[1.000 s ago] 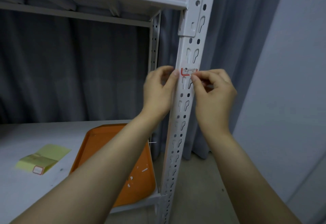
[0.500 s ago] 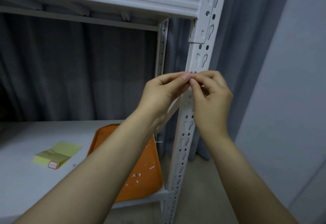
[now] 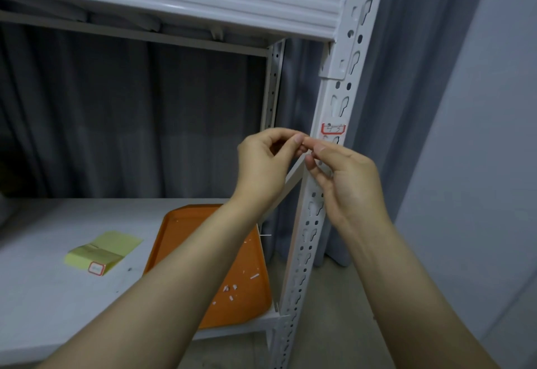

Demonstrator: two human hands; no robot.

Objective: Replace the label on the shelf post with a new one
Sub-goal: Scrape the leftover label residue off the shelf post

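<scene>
- Head view, looking forward and down: two bare hands are raised in front of a white metal shelf unit.
- One shelf post (image 3: 315, 211) runs from the upper right of the frame to the bottom centre, punched with keyhole slots.
- One label (image 3: 333, 129) is stuck on the post's front face, right of centre. It is white with a red border and faint handwriting (too small to read).
- The left hand (image 3: 261, 165) and the right hand (image 3: 347, 185) meet at centre frame, just below and left of the label and apart from it.
- Both hands have curled fingers, with thumb and forefinger tips pinched and touching the other hand's tips. I cannot tell whether anything is held between them.
- One orange tray (image 3: 177, 229) lies on the lower shelf (image 3: 43, 304) at bottom centre, with several small white scraps (image 3: 254, 276) in it.
- One yellow pad (image 3: 107, 248) lies at lower left, with one red-bordered spare label (image 3: 96, 267) on its near corner.
- A grey curtain (image 3: 130, 124) hangs behind.
</scene>
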